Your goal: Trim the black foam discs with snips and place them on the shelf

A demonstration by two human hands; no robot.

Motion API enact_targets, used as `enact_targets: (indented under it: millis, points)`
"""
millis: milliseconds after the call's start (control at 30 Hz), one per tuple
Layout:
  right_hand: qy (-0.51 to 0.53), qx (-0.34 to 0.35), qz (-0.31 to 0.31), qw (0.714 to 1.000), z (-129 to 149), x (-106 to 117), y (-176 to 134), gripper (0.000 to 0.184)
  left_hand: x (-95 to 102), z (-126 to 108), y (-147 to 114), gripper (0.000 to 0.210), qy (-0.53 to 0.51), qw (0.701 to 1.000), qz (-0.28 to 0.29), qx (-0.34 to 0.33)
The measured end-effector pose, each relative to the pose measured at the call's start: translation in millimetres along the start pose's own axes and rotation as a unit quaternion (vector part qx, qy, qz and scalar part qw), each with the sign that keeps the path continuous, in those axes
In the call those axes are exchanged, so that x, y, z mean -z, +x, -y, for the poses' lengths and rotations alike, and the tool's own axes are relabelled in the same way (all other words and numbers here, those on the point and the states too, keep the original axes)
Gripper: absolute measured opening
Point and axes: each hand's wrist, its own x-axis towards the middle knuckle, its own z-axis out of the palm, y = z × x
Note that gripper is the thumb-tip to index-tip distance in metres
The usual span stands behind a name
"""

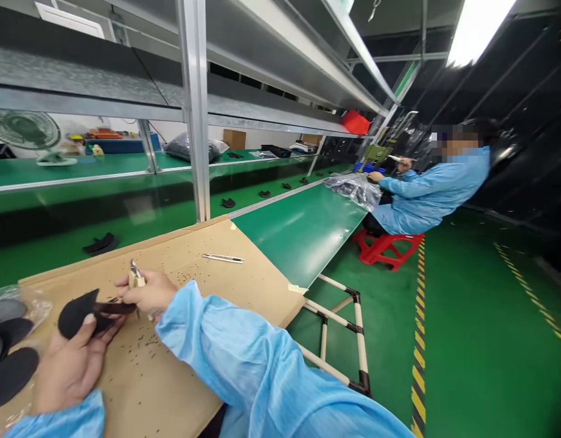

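My left hand (75, 368) pinches a dark, rounded flat piece (75, 314) between thumb and fingers, tilted above the cardboard-covered work surface (171, 389). My right hand (148, 295) is closed around a small tool (135, 277) with a pale yellowish part and a metal end pointing up; its exact kind is partly hidden by the fingers. A dark brown strip (114, 308) stretches between the rounded piece and my right fingers. Small black specks lie scattered over the cardboard beneath and beyond my hands.
A slim light-coloured tool, like tweezers (223, 258), lies on the cardboard. Dark rounded pieces (11, 374) and clear plastic (38, 304) are at far left. A conveyor belt (139, 210) carries several black pieces behind a metal post (196, 121). A co-worker (431, 188) sits at right.
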Motion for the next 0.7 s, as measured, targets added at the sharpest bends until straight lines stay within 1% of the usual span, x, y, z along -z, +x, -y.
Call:
enact_targets:
  millis: [33,67,100,133,200,300,367,433,500,567,633,700]
  points:
    - [0.039,-0.026,0.004,0.999,-4,2,-2,0.024,-3.8,-2,-5,0.043,-0.027,0.999,0.006,-0.018]
    - [0.083,-0.06,0.02,0.995,-6,3,-4,0.023,-6.6,-2,-9,0.044,-0.049,0.998,0.009,-0.024]
    - [0.128,-0.084,0.018,0.988,-7,5,-7,0.022,-8.5,-1,-12,0.043,-0.068,0.997,0.025,-0.017]
    - [0.171,-0.082,0.01,0.982,-7,6,-9,0.022,-9.3,0,-15,0.045,-0.084,0.995,0.044,-0.014]
    - [0.2,-0.086,0.02,0.976,-8,11,-10,0.024,-8.7,3,-15,0.055,-0.102,0.993,0.062,-0.008]
    - [0.219,-0.095,0.05,0.97,-13,19,-4,0.03,-6.6,8,-10,0.067,-0.108,0.993,0.049,-0.01]
    - [0.213,-0.097,0.063,0.97,-17,23,-2,0.029,-6.9,9,-7,0.068,-0.093,0.995,0.032,-0.017]
    - [0.185,-0.071,0.07,0.978,-20,24,-4,0.025,-7.6,11,-6,0.064,-0.08,0.997,0.012,-0.015]
    - [0.133,-0.023,0.077,0.988,-23,25,-6,0.029,-7.4,11,-4,0.059,-0.081,0.997,-0.008,-0.01]
    - [0.049,0.038,0.076,0.995,-25,27,-7,0.035,-6.3,12,-3,0.059,-0.09,0.996,-0.025,-0.011]
    - [-0.05,0.098,0.061,0.992,-28,30,-5,0.034,-5.7,12,-2,0.06,-0.094,0.995,-0.028,-0.008]
    - [-0.13,0.137,0.047,0.981,-31,34,-3,0.03,-6.3,12,-3,0.061,-0.094,0.995,-0.013,-0.001]
